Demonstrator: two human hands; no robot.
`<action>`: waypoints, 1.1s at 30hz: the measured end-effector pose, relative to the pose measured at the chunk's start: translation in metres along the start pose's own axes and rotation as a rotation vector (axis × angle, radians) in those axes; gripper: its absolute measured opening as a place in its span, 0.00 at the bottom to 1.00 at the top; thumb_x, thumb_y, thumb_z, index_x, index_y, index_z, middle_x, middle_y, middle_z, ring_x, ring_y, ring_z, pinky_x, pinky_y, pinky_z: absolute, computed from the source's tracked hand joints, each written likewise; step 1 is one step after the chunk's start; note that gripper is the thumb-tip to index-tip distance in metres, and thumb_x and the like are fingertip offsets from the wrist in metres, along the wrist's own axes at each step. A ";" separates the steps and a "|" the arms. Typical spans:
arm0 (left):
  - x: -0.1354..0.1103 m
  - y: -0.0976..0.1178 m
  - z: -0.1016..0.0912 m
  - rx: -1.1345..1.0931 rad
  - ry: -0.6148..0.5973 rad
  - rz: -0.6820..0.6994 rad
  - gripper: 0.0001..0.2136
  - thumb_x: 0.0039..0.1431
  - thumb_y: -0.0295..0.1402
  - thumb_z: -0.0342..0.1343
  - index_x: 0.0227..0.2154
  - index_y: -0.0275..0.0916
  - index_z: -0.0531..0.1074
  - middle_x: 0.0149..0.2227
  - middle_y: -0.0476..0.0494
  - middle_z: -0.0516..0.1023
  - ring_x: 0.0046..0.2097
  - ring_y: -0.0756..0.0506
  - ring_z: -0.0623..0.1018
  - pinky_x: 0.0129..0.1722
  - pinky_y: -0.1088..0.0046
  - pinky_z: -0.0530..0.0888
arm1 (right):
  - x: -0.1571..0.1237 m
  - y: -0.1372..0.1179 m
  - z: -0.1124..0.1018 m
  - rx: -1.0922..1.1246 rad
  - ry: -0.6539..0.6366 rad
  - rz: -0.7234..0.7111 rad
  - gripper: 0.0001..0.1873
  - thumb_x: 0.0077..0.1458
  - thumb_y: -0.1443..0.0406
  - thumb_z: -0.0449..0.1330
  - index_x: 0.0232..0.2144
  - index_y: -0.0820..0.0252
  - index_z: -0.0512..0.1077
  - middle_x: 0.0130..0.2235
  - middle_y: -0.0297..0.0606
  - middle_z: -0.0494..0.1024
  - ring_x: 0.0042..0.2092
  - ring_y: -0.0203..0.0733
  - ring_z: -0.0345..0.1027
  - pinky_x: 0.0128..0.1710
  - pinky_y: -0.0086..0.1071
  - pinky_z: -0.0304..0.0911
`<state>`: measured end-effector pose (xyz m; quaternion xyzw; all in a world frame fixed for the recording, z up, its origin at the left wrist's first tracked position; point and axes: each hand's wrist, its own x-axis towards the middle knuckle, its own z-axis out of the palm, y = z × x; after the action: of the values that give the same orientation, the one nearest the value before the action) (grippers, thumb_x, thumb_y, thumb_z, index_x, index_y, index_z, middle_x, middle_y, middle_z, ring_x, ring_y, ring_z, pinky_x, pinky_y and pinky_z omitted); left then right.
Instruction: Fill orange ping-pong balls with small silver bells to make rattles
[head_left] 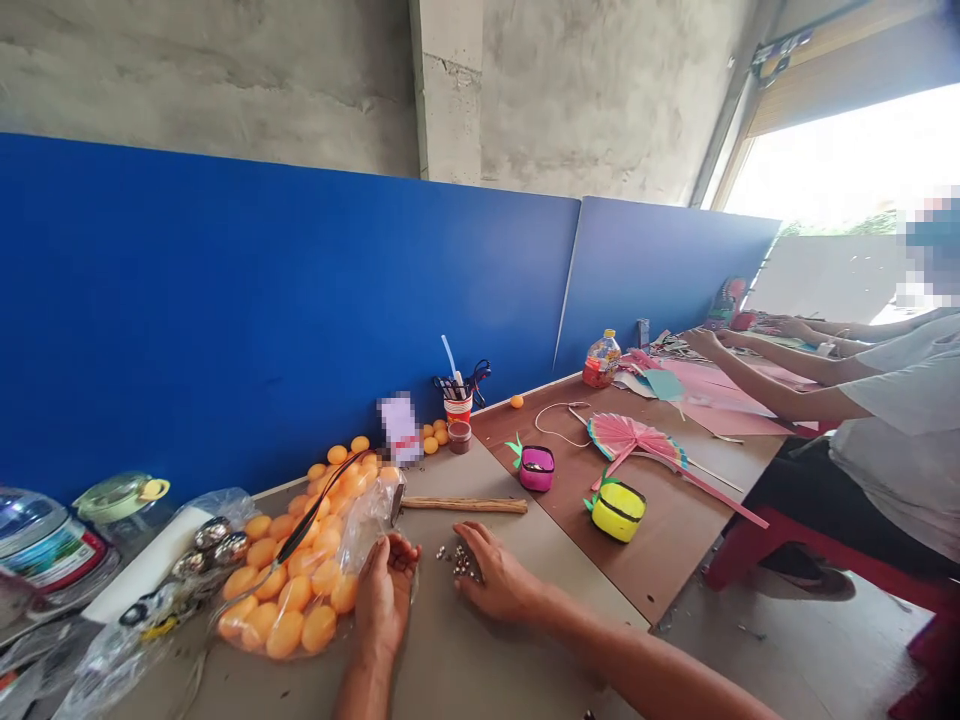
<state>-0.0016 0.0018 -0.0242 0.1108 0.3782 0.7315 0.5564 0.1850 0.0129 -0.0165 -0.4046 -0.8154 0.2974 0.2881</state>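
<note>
- Head view, nearest: the left hand (386, 590) lies on the grey table (465, 660), palm turned up and fingers curled into a cup. Its knuckles touch the mouth of the clear bag of orange balls (300, 580). I cannot tell whether the palm holds anything.
- Just beside it, the right hand (499, 580) lies low with fingers loosely spread and gripping nothing. Its fingertips rest at a scatter of small metal pieces (459, 562), which lie on the table between the two hands; they look like beads or screws, though they are too small to be sure.
- Risk: the pieces are loose and tiny, so a careless sweep could scatter them toward the table edge or under the bag. A nudge from the left hand could also spill balls from the bag's open mouth.
- Further back: a wooden stick (465, 505) lies flat, then a pink box (537, 468) and a yellow box (618, 510) on the brown tabletop, with a pink paper fan (634, 440) behind them.
- Farthest: a red cup of scissors (458, 405) against the blue partition (225, 300), and a co-worker's arms (787, 385) stretched over pink paper at the right.
</note>
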 end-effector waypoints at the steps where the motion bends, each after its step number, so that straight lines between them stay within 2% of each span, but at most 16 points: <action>1: 0.000 0.000 0.000 -0.003 0.005 -0.001 0.05 0.50 0.32 0.59 0.24 0.37 0.72 0.23 0.49 0.74 0.27 0.51 0.74 0.34 0.72 0.76 | -0.001 0.001 0.000 0.003 0.016 0.003 0.35 0.46 0.69 0.60 0.58 0.66 0.59 0.57 0.55 0.63 0.59 0.53 0.57 0.59 0.46 0.55; 7: 0.002 -0.002 0.000 -0.004 0.004 -0.004 0.04 0.49 0.32 0.59 0.24 0.36 0.73 0.23 0.49 0.75 0.26 0.51 0.74 0.33 0.72 0.76 | -0.008 0.013 -0.012 0.039 0.179 0.057 0.19 0.52 0.69 0.54 0.48 0.61 0.67 0.49 0.48 0.71 0.51 0.48 0.65 0.52 0.43 0.61; 12: 0.002 -0.003 -0.001 -0.002 -0.008 0.005 0.06 0.47 0.33 0.61 0.25 0.36 0.73 0.24 0.49 0.75 0.27 0.51 0.75 0.35 0.71 0.76 | -0.019 0.022 -0.018 0.022 0.224 0.036 0.14 0.52 0.71 0.53 0.41 0.60 0.70 0.44 0.45 0.73 0.46 0.45 0.68 0.47 0.39 0.64; 15: 0.003 -0.003 -0.002 -0.003 -0.013 0.005 0.07 0.46 0.33 0.62 0.25 0.35 0.73 0.23 0.49 0.75 0.27 0.51 0.75 0.35 0.70 0.76 | -0.009 0.025 -0.022 -0.124 0.236 -0.024 0.14 0.52 0.72 0.52 0.41 0.60 0.70 0.44 0.46 0.73 0.46 0.45 0.66 0.47 0.39 0.63; 17: 0.003 -0.003 -0.002 -0.004 -0.014 0.008 0.07 0.46 0.33 0.63 0.24 0.35 0.73 0.23 0.49 0.75 0.26 0.51 0.75 0.34 0.71 0.76 | 0.007 0.025 -0.028 -0.317 0.242 0.011 0.17 0.52 0.73 0.51 0.45 0.62 0.70 0.47 0.48 0.71 0.49 0.47 0.64 0.50 0.40 0.60; 19: 0.003 -0.003 -0.002 -0.007 -0.013 0.012 0.07 0.45 0.33 0.63 0.24 0.35 0.73 0.23 0.49 0.75 0.26 0.51 0.75 0.33 0.72 0.76 | 0.025 0.024 -0.034 -0.521 0.171 0.092 0.19 0.51 0.74 0.52 0.46 0.63 0.70 0.51 0.50 0.70 0.52 0.50 0.61 0.51 0.40 0.57; 23: -0.002 0.000 -0.001 -0.017 -0.016 0.017 0.07 0.46 0.34 0.63 0.24 0.36 0.73 0.24 0.49 0.75 0.26 0.51 0.74 0.33 0.72 0.76 | 0.043 0.025 -0.045 -0.747 -0.041 0.237 0.17 0.50 0.75 0.52 0.41 0.66 0.73 0.44 0.52 0.74 0.48 0.51 0.65 0.47 0.39 0.57; 25: -0.003 0.000 0.000 -0.023 -0.018 0.016 0.06 0.47 0.33 0.62 0.25 0.36 0.73 0.24 0.49 0.75 0.27 0.50 0.74 0.33 0.71 0.76 | 0.041 0.027 -0.047 -0.767 -0.078 0.263 0.15 0.53 0.74 0.51 0.40 0.66 0.74 0.43 0.53 0.74 0.46 0.51 0.66 0.45 0.38 0.57; 30: -0.002 0.001 0.000 -0.027 -0.003 -0.001 0.04 0.52 0.30 0.58 0.24 0.35 0.73 0.23 0.48 0.75 0.26 0.51 0.75 0.32 0.72 0.76 | 0.021 0.029 -0.051 -0.680 -0.110 0.196 0.12 0.59 0.68 0.50 0.40 0.64 0.72 0.42 0.48 0.73 0.43 0.45 0.68 0.41 0.32 0.57; 33: -0.001 0.000 0.001 -0.020 -0.005 -0.006 0.05 0.52 0.29 0.58 0.23 0.35 0.73 0.23 0.48 0.75 0.26 0.51 0.75 0.33 0.71 0.77 | 0.012 0.029 -0.050 -0.618 -0.090 0.200 0.12 0.60 0.68 0.49 0.41 0.65 0.70 0.43 0.47 0.72 0.39 0.42 0.68 0.38 0.31 0.58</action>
<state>-0.0012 0.0015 -0.0235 0.1059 0.3700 0.7332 0.5606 0.2286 0.0498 -0.0017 -0.5372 -0.8354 0.0803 0.0846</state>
